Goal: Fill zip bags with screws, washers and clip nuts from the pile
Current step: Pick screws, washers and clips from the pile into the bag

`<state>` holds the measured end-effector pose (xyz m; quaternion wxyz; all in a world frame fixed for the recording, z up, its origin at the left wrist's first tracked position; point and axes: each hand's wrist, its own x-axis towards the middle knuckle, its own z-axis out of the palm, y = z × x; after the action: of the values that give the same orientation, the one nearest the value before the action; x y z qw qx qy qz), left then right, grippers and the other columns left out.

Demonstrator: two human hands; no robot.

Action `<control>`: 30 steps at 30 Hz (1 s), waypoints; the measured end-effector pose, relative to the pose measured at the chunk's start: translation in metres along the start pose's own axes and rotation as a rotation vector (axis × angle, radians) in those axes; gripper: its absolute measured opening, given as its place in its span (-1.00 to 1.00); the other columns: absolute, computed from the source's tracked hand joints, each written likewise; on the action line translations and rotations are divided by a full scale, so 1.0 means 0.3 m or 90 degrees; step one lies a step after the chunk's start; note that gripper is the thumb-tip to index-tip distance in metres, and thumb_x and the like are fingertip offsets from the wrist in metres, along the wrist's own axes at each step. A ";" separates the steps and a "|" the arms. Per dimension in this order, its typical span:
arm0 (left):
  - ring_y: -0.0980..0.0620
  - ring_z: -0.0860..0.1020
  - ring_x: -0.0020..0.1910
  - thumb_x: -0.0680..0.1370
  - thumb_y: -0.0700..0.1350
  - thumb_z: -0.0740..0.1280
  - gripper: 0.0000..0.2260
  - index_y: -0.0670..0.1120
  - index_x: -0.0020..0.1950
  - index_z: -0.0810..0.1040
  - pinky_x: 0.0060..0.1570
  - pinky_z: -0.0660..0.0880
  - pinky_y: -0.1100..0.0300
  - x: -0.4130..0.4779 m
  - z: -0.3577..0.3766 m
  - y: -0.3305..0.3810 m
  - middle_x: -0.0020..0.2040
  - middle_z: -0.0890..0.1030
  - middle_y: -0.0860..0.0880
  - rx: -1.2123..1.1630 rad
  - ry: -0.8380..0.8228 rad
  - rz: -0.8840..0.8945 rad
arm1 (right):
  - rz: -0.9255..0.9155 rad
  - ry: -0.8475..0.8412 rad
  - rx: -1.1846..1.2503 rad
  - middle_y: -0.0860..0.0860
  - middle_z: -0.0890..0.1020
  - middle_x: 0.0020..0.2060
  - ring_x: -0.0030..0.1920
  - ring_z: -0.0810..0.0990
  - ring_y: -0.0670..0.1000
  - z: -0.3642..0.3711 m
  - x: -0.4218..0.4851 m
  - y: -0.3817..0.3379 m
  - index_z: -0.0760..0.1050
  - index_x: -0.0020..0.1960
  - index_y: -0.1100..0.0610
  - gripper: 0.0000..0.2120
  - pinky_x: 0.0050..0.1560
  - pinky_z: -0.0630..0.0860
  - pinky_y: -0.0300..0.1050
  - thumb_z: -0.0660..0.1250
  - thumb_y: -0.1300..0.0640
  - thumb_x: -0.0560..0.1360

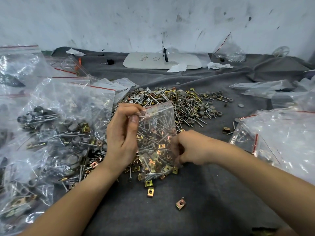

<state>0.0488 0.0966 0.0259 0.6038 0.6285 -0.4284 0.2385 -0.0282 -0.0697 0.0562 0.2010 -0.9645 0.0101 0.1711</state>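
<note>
1. Left hand (121, 133) is sitting mid-frame, forearm coming up from the lower left, wrist bent back so the palm is facing right
2. Its thumb and forefinger are pinching the top left corner of the zip bag (156, 132) right at the red zip strip, and the other fingers are curling in behind
3. The bag is hanging upright in the centre of the frame, its bottom resting among the loose clip nuts (150, 183), with screws and clip nuts showing through the plastic
4. Right hand (190, 149) is coming in from the lower right, knuckles up, and pressing against the bag's lower right edge
5. Its fingers are curling inward and going blurry behind the plastic, so I can't tell if they're gripping the bag or something behind it
6. The pile (184, 103) of screws, washers and clip nuts is lying just behind the bag on the grey cloth (196, 215)
7. Filled bags (59, 133) are heaping up on the left, flat clear bags (286, 133) are lying on the right
</note>
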 end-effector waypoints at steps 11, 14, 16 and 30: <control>-0.02 0.53 0.07 0.64 -0.18 0.10 -0.88 -0.13 0.02 0.42 0.05 0.44 0.12 0.007 -0.004 0.026 0.04 0.53 -0.11 0.012 -0.076 0.099 | -0.271 0.559 0.377 -0.09 0.61 -0.22 -0.16 0.59 -0.10 -0.145 -0.093 -0.088 0.49 -0.12 -0.01 -0.83 -0.08 0.52 -0.24 0.40 0.25 0.46; -0.08 0.53 0.06 0.66 -0.14 0.09 -0.85 -0.15 0.02 0.42 0.03 0.46 0.04 0.002 -0.008 0.024 0.04 0.53 -0.15 0.011 -0.084 0.101 | -0.276 0.523 0.320 -0.10 0.62 -0.21 -0.13 0.59 -0.12 -0.129 -0.098 -0.117 0.53 -0.10 0.07 -0.90 -0.01 0.52 -0.19 0.41 0.23 0.45; -0.05 0.53 0.06 0.65 -0.14 0.09 -0.85 -0.15 0.02 0.42 0.03 0.46 0.06 0.001 -0.005 0.024 0.04 0.53 -0.13 0.008 -0.078 0.102 | -0.254 0.504 0.291 -0.12 0.62 -0.18 -0.11 0.57 -0.12 -0.118 -0.098 -0.110 0.57 -0.07 0.08 -0.94 0.01 0.51 -0.13 0.40 0.19 0.47; 0.11 0.49 0.09 0.59 -0.27 0.08 -0.86 -0.13 0.02 0.40 0.09 0.40 0.26 0.004 0.004 0.019 0.04 0.50 -0.08 -0.009 -0.024 0.058 | 0.034 0.214 0.081 -0.07 0.62 -0.11 -0.08 0.54 -0.07 -0.011 0.017 0.086 0.61 0.03 0.04 -0.85 -0.04 0.44 -0.20 0.42 0.05 0.47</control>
<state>0.0444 0.0956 0.0299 0.5887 0.6084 -0.4694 0.2509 -0.0247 -0.0943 0.0474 0.2527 -0.9642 0.0800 0.0116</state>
